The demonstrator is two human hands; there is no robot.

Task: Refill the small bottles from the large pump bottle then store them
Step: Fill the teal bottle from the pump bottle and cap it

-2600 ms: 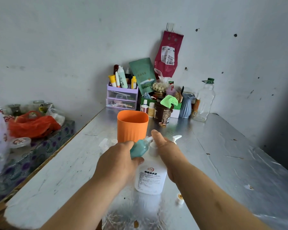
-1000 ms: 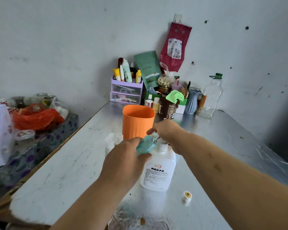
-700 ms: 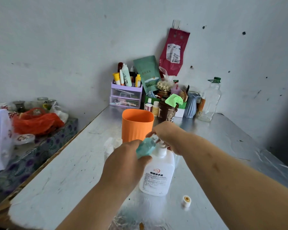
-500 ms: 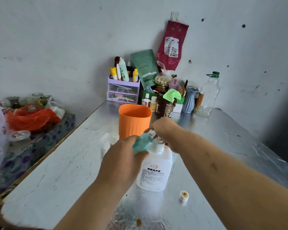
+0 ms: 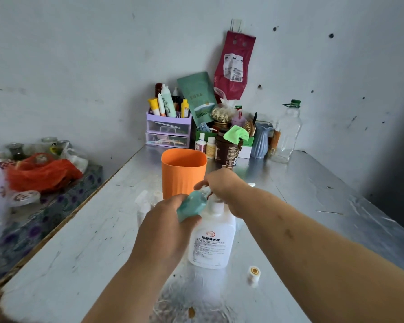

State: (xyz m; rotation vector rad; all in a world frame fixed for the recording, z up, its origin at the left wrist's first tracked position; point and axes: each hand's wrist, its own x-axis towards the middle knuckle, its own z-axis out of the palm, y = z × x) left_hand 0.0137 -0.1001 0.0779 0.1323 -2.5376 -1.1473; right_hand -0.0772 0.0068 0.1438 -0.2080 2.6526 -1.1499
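My left hand (image 5: 166, 231) grips the small bottle (image 5: 191, 206), tilted at the spout; my right hand (image 5: 226, 185) curls over the head of the pump bottle (image 5: 211, 241), which stands on the table (image 5: 79, 252). I should press slowly, with the mouth snug under the spout.

back corner: purple drawer unit (image 5: 168, 129), tubes standing in its top; green pouch (image 5: 197, 96) leaning on the wall just beside it
wall: red pouch (image 5: 234, 66) hanging
clutter: brown tub (image 5: 228, 152), green cloth (image 5: 235, 135) on top
right of clutter: blue vase (image 5: 261, 142), then clear bottle (image 5: 287, 132), green cap
left side: orange bag (image 5: 42, 174) on a patterned surface
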